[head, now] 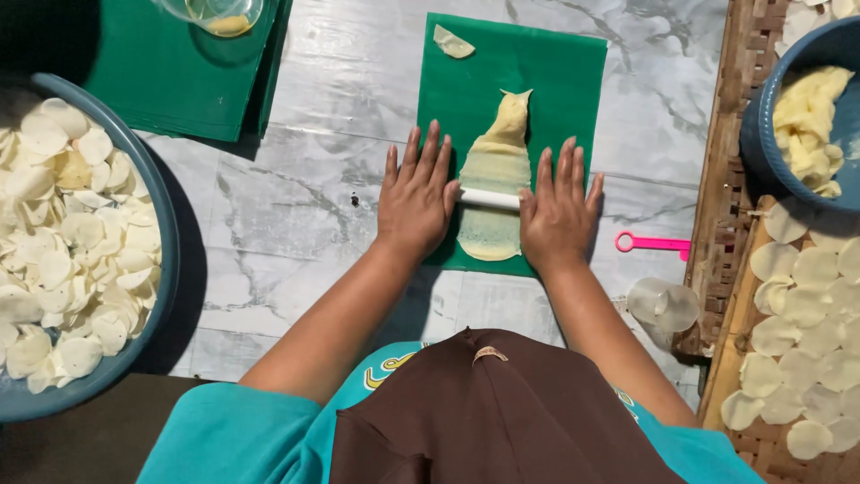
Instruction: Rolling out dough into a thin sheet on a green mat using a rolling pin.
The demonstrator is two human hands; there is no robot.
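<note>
Flat palms [415, 202] [557, 215] press roller [489, 198], dough [495, 184], green mat [573, 81], marble floor [305, 179].

Grey marble floor [322, 108] — bearing green mats [573, 81], a pink ring tool [652, 243], a blue basin [166, 260].

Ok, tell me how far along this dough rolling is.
Done: cut discs fill the left basin, more lie on the woven tray. In hand: left hand and right hand press a white roller over a half-flattened dough strip. Left: its thick far end, plus dough in the blue bowl.
</note>
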